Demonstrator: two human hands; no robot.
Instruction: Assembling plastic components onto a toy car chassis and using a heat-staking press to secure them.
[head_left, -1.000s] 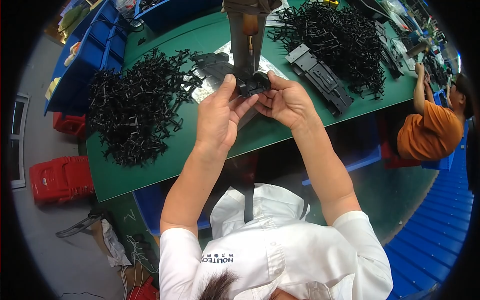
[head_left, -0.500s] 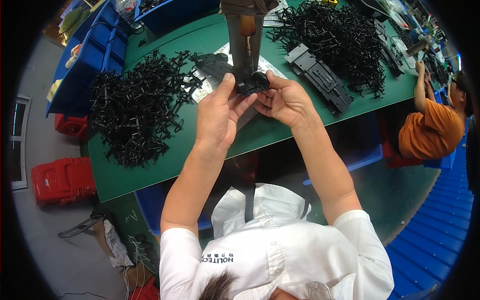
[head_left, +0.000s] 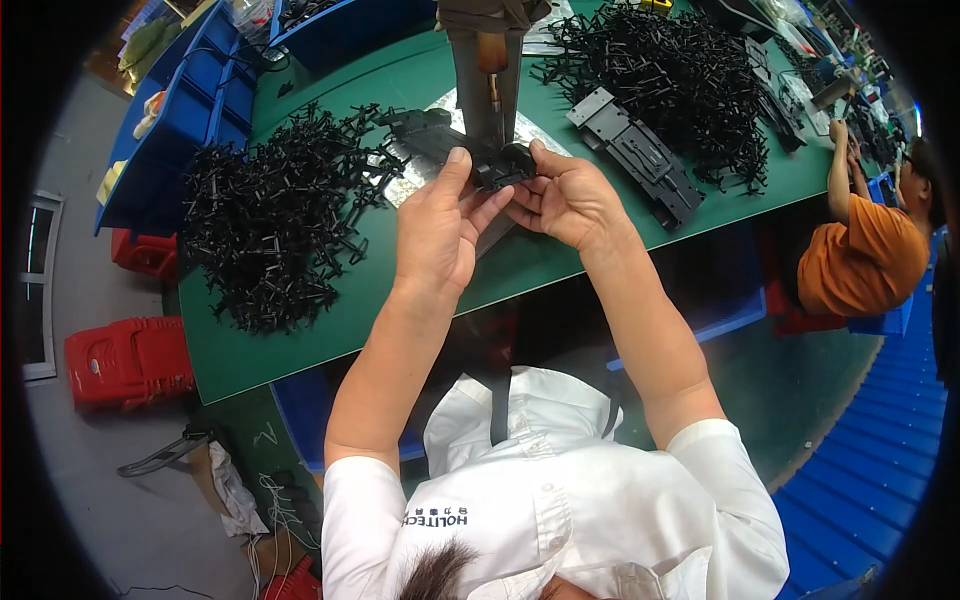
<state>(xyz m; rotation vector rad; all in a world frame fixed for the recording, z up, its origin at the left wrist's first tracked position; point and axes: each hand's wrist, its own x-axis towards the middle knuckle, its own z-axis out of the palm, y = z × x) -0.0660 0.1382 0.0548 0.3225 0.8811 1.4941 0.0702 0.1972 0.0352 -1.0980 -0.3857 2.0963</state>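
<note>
Both my hands grip one black molded plastic part under the tip of an upright press-like tool. My left hand pinches its left side, thumb on top and fingers below. On the other end, my right hand closes with thumb and fingertips. Behind the left thumb, a flat black plastic piece reaches over a silvery metal plate; whether it joins the held part is hard to make out. A long black plastic housing lies to the right of my right hand.
Heaps of small black plastic pieces lie on the green table, one left and one right. Blue bins line the far left. Red stools stand beside the table. A person in orange works at the right.
Hardly anything differs. Both hands keep the black part in the same spot beneath the tool, while the whole view has shifted very slightly.
</note>
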